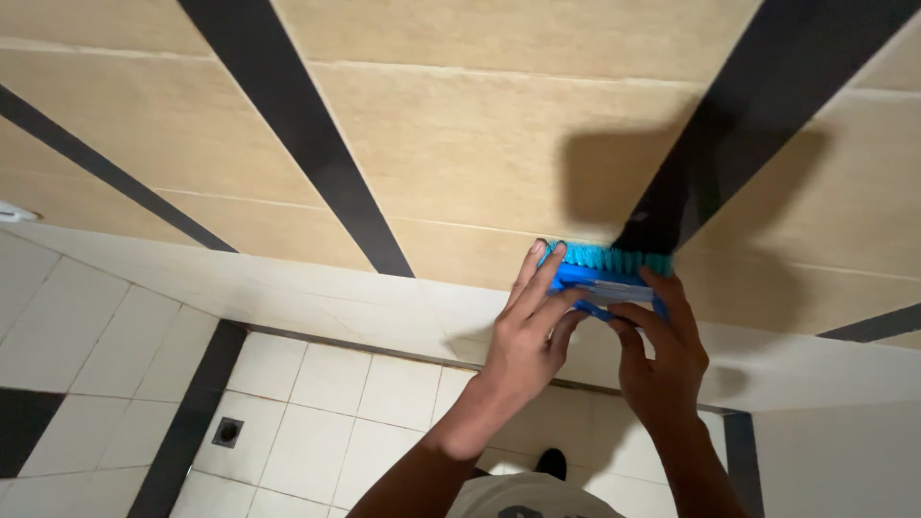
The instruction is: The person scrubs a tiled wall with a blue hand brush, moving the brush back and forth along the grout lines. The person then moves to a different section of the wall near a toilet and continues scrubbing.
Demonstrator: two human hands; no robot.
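Pressing against the wall, a blue scrub brush (606, 273) sits with its teal bristles against the beige tile wall (460, 144), near the lower edge of the tiled area, at the foot of a black diagonal stripe (758, 105).

Head view, hands: the left hand (531, 331) grips the left end of the brush, fingers extended up along its side and curled over its back. The right hand (662, 350) clasps the right end, fingers wrapped over the blue body. Both hands are closed on the brush; neither is free.

Head view, surroundings: a second black stripe (297, 125) crosses the wall to the left of the brush. A shadow of the hands and brush falls on the wall above and to the right. Below the wall runs a pale ledge (288, 293). Beneath it lies a white tile floor (317, 403) with dark bands and a small square drain (227, 432), well apart from the hands.
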